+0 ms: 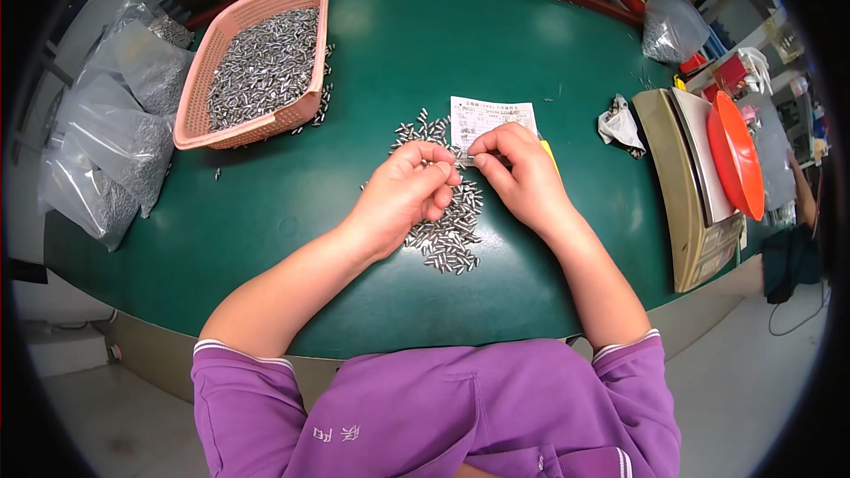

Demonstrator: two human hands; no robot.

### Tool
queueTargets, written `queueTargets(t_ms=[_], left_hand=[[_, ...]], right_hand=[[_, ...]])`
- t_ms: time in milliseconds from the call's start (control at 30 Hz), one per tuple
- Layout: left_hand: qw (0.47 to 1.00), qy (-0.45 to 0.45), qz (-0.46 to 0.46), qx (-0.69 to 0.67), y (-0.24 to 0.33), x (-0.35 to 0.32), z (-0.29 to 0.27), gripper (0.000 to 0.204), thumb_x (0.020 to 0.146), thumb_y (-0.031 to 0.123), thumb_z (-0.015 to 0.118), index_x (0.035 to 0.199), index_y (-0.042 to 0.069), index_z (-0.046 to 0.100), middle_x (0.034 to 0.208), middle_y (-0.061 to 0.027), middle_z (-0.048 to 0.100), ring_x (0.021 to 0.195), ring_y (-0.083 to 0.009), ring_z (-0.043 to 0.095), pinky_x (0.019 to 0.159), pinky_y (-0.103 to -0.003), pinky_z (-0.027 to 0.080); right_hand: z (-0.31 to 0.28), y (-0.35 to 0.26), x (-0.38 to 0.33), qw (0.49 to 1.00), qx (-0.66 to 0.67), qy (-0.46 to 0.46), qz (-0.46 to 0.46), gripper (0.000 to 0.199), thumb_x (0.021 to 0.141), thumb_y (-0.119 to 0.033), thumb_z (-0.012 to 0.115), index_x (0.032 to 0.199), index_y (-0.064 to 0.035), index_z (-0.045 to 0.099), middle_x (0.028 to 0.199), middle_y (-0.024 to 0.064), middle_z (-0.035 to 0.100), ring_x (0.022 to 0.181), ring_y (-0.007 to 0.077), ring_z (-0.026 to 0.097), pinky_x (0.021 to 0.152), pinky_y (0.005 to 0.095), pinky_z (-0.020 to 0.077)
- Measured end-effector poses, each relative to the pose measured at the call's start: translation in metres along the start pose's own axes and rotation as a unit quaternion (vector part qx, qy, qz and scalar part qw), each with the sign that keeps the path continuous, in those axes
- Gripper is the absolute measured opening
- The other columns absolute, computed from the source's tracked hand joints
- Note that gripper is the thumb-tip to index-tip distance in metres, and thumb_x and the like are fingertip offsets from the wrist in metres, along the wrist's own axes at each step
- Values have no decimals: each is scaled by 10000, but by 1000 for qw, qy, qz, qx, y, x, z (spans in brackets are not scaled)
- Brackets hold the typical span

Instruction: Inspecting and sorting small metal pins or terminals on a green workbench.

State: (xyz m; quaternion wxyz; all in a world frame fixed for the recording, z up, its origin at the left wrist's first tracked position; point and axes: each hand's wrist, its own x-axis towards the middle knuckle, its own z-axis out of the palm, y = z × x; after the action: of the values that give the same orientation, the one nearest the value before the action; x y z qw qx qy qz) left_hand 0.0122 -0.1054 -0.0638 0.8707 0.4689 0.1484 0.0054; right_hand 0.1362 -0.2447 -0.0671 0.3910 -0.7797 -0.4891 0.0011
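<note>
Both forearms enter from the lower edge and converge over the middle of the green table (372, 80). Left hand (403, 195): palm down, fingers curled inward, thumb and forefinger tips pinched together at the upper right of the hand. Right hand (522, 173): fingers bent, tips pointing left toward the left hand's. Fingertips of the two hands meet, nearly touching, and appear to pinch a small metal pin (467, 159) between them; the pin itself is too small to make out clearly. Directly beneath the hands lies a loose pile of small metal pins (447, 239), spread on the table surface. A printed paper slip (487, 115) lies just beyond the fingertips. A pink plastic basket (257, 128) full of the same pins sits far left. Clear bags of pins (115, 142) rest at the left table edge.
</note>
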Motion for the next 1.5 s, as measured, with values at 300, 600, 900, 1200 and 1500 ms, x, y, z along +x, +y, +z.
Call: queueTargets(t_ms=[300, 600, 900, 1200, 1500], left_hand=[[999, -38, -2, 1, -3, -1, 0, 134, 883, 108, 509, 1002, 50, 487, 815, -15, 537, 640, -47, 479, 508, -161, 401], [999, -30, 15, -25, -2, 0, -3, 116, 897, 149, 445, 968, 63, 475, 829, -40, 536, 604, -78, 453, 487, -194, 365], [998, 11, 16, -53, 3, -2, 0, 175, 911, 176, 377, 975, 36, 461, 847, -73, 522, 626, -98, 427, 490, -193, 339], [1000, 15, 7, -23, 1, 0, 1, 125, 904, 156, 415, 929, 47, 471, 807, -53, 515, 578, -78, 414, 441, -179, 318], [1000, 8, 4, -17, 0, 0, 3, 115, 903, 159, 426, 927, 56, 473, 803, -45, 514, 576, -76, 423, 436, -177, 318]], right_hand=[[-3, -26, -6, 928, 346, -73, 113, 100, 816, -44, 578, 908, -23, 546, 882, 21, 530, 824, 98, 523, 744, 247, 436], [-3, -18, -2, 981, 183, -7, 56, 104, 790, -28, 593, 892, -39, 574, 856, 35, 547, 786, 113, 546, 717, 240, 452], [-1, -4, -1, 994, -76, -24, -80, 147, 667, -76, 634, 810, -113, 628, 790, 37, 542, 807, 242, 515, 714, 348, 430], [2, -4, 3, 979, -137, -15, -151, 136, 661, -98, 638, 791, -102, 598, 795, 34, 523, 809, 232, 505, 705, 352, 425], [4, 1, 4, 980, -133, -18, -147, 135, 677, -95, 633, 799, -84, 579, 788, 54, 519, 805, 245, 503, 711, 357, 422]])
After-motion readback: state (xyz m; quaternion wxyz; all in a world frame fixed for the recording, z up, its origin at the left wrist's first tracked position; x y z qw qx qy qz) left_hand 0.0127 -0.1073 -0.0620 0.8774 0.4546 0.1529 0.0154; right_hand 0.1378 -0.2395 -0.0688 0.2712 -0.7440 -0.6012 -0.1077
